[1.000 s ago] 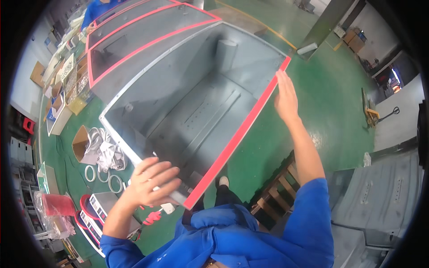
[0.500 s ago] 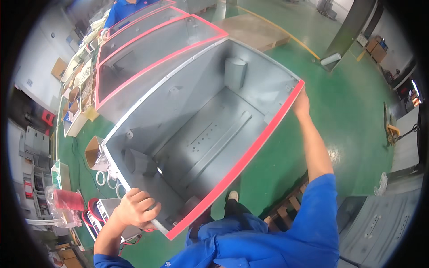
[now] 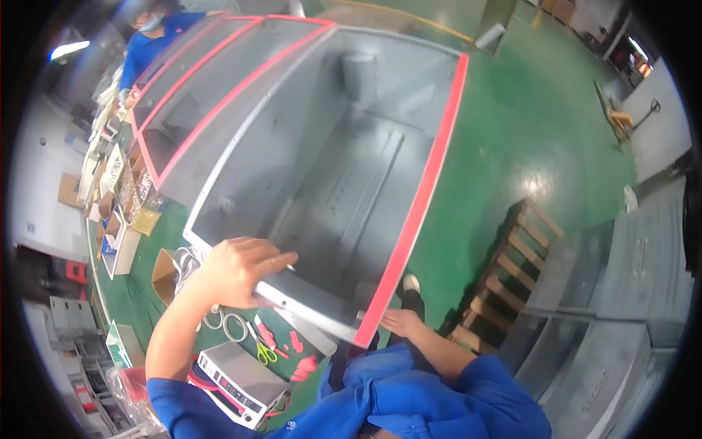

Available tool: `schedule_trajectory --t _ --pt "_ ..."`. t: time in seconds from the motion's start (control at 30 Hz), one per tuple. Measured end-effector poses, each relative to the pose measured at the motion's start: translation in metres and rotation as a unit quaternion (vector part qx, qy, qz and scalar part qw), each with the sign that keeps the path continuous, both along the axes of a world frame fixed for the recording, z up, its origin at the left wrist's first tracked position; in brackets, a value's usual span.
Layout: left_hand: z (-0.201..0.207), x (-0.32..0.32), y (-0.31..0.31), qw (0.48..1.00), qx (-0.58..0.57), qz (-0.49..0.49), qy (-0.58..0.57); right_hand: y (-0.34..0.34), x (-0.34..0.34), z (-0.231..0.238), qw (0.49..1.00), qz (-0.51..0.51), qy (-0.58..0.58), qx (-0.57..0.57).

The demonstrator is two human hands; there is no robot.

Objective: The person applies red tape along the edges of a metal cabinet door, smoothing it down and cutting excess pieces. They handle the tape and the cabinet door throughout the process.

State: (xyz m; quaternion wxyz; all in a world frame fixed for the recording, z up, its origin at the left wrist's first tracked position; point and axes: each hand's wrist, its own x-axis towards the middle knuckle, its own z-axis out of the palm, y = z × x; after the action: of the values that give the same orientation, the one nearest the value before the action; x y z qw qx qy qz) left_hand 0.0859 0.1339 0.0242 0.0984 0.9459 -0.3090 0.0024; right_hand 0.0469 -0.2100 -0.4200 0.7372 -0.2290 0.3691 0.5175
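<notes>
A large grey metal box [image 3: 344,168], its open side up, stretches away in front of me. A red strip [image 3: 420,212] runs along its right rim. At the near left end my left hand [image 3: 241,272] is closed over the rim, thumb side toward the inside. My right hand [image 3: 404,323] lies by the near right corner, fingers stretched out against the outer side below the red strip. Its fingertips are partly hidden by the corner. Just beyond the box stand more grey boxes with red-edged rims [image 3: 234,95].
A person in blue [image 3: 157,44] stands at the far left boxes. Near my left arm are a white instrument case [image 3: 238,384], scissors [image 3: 265,351] and white rings [image 3: 235,327]. A wooden pallet [image 3: 504,278] lies right, beside stacked grey metal boxes [image 3: 592,293]. Parts trays [image 3: 121,245] line the left.
My right hand has left the middle of the red-edged rim and come back to the near corner. The box's near end has swung right, and my left hand has shifted with it.
</notes>
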Motion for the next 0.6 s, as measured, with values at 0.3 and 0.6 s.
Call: schedule_trajectory --t 0.3,0.6 --pt "-0.002 -0.018 -0.01 0.995 0.047 0.056 0.072 0.143 -0.031 0.109 0.934 -0.334 -0.086 0.096" --pt "-0.009 -0.038 -0.073 0.989 0.028 0.087 0.118 0.061 -0.028 0.109 0.934 -0.318 -0.163 0.019"
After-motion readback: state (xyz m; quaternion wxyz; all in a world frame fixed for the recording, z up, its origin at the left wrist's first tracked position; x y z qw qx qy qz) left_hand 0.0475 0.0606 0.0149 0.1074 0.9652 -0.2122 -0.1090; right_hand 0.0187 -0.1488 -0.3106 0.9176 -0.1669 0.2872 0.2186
